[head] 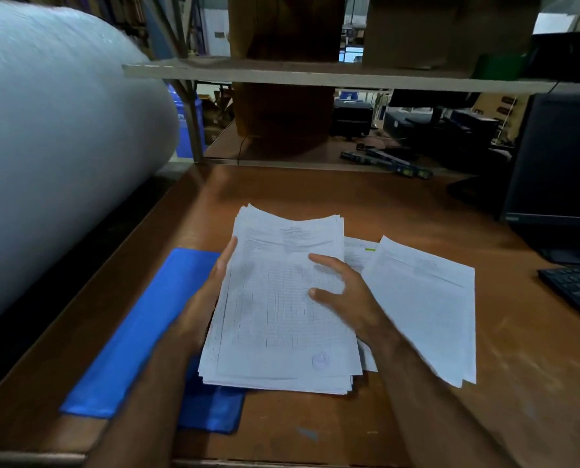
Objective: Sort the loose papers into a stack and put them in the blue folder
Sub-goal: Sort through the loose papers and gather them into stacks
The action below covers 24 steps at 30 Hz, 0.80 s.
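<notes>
Stack: thick pile of printed papers [282, 305] at centre of the frame, its lower left corner lying over the blue folder; edges uneven.
Left hand: left hand [211, 292] set against the stack's left edge, fingers straight and close together along the paper side.
Right hand: right hand [346, 292] on the stack's right side, fingers spread wide, fingertips pressing the top sheet.
Blue folder: blue folder [140, 336] flat on the desk, lower left of the frame, partly under the stack and the left forearm.
Loose sheets: loose sheets [423, 305] right of the stack, overlapping, one tucked under the stack's right edge.
Desk: brown wooden desk [315, 187] bearing all of these.
Monitor: dark monitor [559, 157] at right edge.
Keyboard: black keyboard [575, 292] below it.
Roll: large white roll [62, 130] at upper left.
</notes>
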Each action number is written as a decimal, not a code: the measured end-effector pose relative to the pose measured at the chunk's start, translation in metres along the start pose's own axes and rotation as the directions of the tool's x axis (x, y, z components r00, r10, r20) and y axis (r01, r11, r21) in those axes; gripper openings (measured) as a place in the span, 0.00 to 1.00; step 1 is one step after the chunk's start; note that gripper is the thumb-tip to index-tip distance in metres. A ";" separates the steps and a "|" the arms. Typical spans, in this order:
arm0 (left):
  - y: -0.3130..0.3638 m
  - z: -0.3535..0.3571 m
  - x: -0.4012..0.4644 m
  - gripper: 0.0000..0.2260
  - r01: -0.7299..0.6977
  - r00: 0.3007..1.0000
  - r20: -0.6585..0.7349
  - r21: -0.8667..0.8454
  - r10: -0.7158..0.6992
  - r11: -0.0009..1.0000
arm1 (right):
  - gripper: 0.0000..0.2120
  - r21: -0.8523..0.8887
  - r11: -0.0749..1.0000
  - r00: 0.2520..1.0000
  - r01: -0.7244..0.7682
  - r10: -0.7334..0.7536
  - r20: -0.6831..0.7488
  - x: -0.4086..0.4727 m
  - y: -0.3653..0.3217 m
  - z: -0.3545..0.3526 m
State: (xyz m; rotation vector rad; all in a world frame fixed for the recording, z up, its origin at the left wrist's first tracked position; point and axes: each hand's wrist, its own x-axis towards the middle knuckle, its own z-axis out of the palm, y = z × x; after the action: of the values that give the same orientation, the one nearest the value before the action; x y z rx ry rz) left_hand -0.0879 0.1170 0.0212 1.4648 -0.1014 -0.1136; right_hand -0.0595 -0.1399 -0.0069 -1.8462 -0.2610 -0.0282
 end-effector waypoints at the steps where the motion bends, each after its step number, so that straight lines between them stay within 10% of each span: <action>1: 0.005 -0.003 0.002 0.20 -0.005 1.000 -0.007 0.035 0.005 0.999 | 0.26 -0.028 1.000 1.000 0.000 0.000 -0.012 0.002 0.000 0.005; 11: -0.003 -0.035 -0.016 0.21 -0.052 0.994 -0.092 0.156 0.067 0.986 | 0.28 -0.264 0.947 0.978 0.182 -0.203 -0.054 0.021 -0.016 0.045; 15: -0.017 -0.058 -0.017 0.21 -0.027 0.991 -0.125 0.214 0.055 0.976 | 0.32 -0.532 0.846 0.999 0.001 -0.023 -0.035 0.020 -0.015 0.006; 19: -0.027 -0.074 -0.005 0.22 0.043 0.997 -0.078 0.327 -0.018 0.944 | 0.46 -0.813 0.428 0.914 -0.396 0.272 -0.302 -0.011 0.015 -0.050; 24: -0.023 -0.064 -0.006 0.24 0.005 0.997 -0.074 0.280 0.016 0.960 | 0.43 -0.845 0.473 0.965 -0.248 0.201 -0.170 -0.054 0.027 -0.044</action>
State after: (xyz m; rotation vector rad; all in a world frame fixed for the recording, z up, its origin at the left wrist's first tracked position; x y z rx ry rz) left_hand -0.0850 0.1787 -0.0081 1.7497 -0.0614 -0.0401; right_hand -0.1014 -0.1978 -0.0278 -2.8980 0.0806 -0.0198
